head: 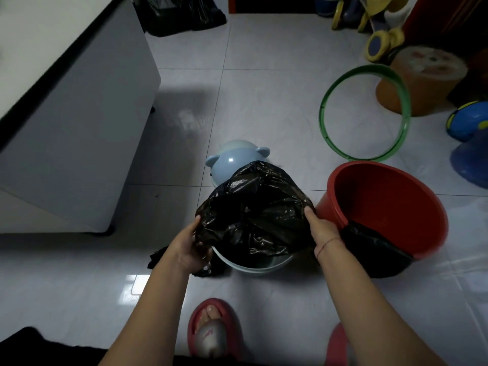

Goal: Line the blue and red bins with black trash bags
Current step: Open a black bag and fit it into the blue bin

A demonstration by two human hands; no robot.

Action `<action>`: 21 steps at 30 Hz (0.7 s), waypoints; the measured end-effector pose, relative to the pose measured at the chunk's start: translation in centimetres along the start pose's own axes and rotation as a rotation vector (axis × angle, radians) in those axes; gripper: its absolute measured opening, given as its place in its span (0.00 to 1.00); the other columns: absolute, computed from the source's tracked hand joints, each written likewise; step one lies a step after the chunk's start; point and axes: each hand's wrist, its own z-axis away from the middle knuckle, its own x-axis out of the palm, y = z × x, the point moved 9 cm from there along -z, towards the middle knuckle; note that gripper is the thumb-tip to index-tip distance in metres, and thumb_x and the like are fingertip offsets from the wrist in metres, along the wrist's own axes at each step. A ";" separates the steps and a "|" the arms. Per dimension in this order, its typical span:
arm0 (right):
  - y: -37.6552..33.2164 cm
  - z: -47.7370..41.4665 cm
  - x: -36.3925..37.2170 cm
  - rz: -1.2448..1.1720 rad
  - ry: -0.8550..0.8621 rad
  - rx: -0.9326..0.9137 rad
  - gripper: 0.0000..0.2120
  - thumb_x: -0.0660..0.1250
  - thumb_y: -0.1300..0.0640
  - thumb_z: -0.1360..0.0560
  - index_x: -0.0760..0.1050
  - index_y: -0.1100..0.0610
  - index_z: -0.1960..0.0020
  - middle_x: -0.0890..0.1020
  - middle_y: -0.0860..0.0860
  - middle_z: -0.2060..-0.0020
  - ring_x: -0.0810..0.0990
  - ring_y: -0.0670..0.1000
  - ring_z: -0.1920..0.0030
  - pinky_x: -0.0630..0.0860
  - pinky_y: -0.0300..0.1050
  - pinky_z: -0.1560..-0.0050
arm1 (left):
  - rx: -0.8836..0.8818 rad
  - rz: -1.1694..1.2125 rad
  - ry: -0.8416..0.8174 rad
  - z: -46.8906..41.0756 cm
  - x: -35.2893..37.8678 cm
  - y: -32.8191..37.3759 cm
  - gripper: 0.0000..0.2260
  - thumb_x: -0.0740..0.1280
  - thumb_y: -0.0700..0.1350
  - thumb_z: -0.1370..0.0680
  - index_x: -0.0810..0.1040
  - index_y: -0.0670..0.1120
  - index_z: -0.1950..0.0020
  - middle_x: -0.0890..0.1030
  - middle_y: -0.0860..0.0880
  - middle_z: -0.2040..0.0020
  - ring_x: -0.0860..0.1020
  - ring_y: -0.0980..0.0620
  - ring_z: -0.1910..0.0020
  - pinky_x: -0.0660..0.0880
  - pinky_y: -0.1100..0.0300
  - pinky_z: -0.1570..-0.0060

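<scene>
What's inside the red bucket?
The red bucket looks bare inside: only its red wall and dim bottom show. A black trash bag hangs outside its near rim. The near inner wall is hidden by that rim, so anything there cannot be seen.

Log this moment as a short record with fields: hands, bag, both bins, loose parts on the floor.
left hand: gripping the black trash bag at its left edge
right hand: gripping the bag's right edge
bag: spread over the blue bin, near rim still bare
red bin: right of the blue bin, black plastic draped over its near rim
blue lid: on the floor behind the blue bin
green ring: leaning against an orange stool
</scene>
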 end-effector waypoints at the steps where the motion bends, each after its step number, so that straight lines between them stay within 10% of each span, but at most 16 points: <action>1: 0.5 0.6 -0.2 -0.004 0.006 -0.001 0.22 0.66 0.46 0.26 0.75 0.64 0.43 0.78 0.56 0.50 0.78 0.58 0.48 0.76 0.55 0.42 | 0.025 0.009 0.025 0.2 -0.2 -0.2 0.16 0.69 0.58 0.28 0.77 0.45 0.58 0.72 0.50 0.63 0.73 0.53 0.61 0.71 0.62 0.60; 7: 3.1 3.1 0.0 -0.120 -0.030 0.009 0.12 0.63 0.50 0.23 0.75 0.60 0.52 0.73 0.51 0.66 0.69 0.48 0.69 0.65 0.40 0.72 | 0.127 0.081 0.103 1.0 -0.5 -1.5 0.13 0.65 0.54 0.23 0.73 0.46 0.61 0.70 0.53 0.83 0.70 0.58 0.84 0.71 0.69 0.80; 21: 5.3 2.9 1.1 -0.466 -0.175 0.105 0.12 0.62 0.50 0.22 0.76 0.56 0.44 0.79 0.55 0.43 0.77 0.54 0.44 0.72 0.56 0.36 | 0.285 0.153 0.185 0.3 -2.8 -3.6 0.09 0.64 0.47 0.21 0.75 0.43 0.58 0.74 0.51 0.79 0.71 0.58 0.82 0.69 0.68 0.79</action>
